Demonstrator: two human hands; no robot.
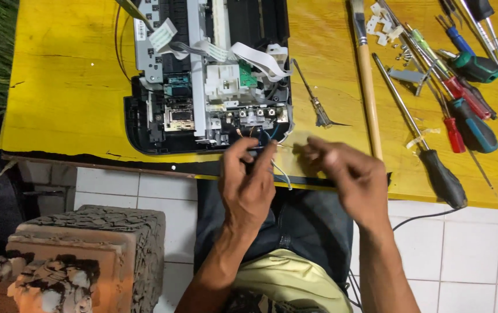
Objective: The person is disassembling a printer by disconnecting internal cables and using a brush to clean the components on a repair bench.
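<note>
An opened printer [202, 75] with bare mechanics, white ribbon cables and a black base lies on the yellow table [63, 87]. Thin wires [281, 174] trail from its front right corner over the table's near edge. My left hand [249, 185] pinches a small dark part at the end of those wires between thumb and fingers. My right hand [344, 174] is beside it, blurred, with fingertips closed around the wire ends near the left hand. Both hands hover just in front of the table's edge, above my lap.
A small probe tool [312, 101] lies right of the printer. A wooden-handled brush [367, 87] and several screwdrivers [463, 116] are spread over the right part of the table, with small white clips [382, 26]. Rough bricks [81, 255] stand on the tiled floor at the lower left.
</note>
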